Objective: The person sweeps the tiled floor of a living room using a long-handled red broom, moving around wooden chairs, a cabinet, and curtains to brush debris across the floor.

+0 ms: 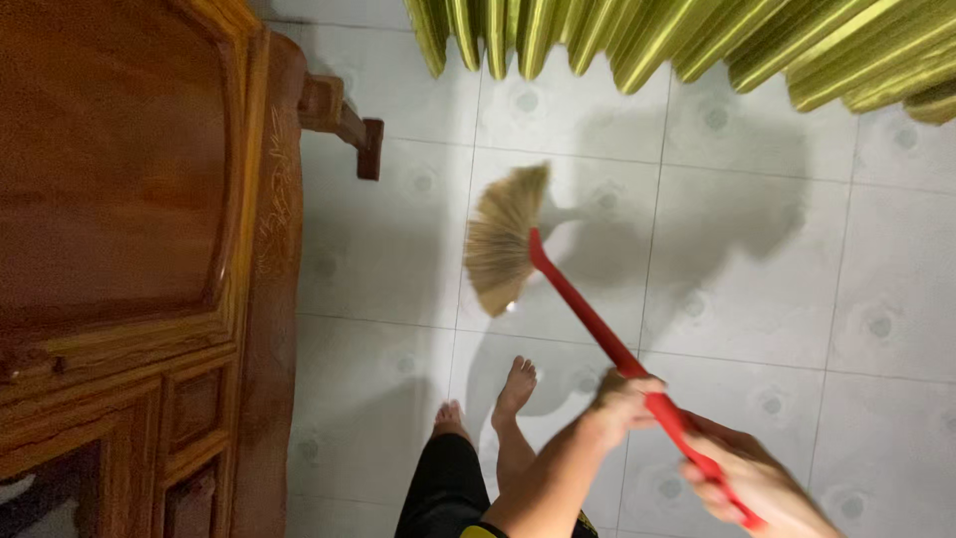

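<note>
Hands, left hand (625,397) and right hand (749,480), close their grip on the red broom (588,309) over the tiled floor (757,269), and its straw head might hit the wooden cabinet (129,269) nearby.

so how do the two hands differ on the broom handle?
The left hand sits higher up the red broom handle, nearer the straw head; the right hand holds it near the end. The left hand shows its back, with the forearm crossing the frame; the right hand shows its fingers wrapped over the handle at the frame's lower edge. Both are closed in a grip on the handle.
</note>
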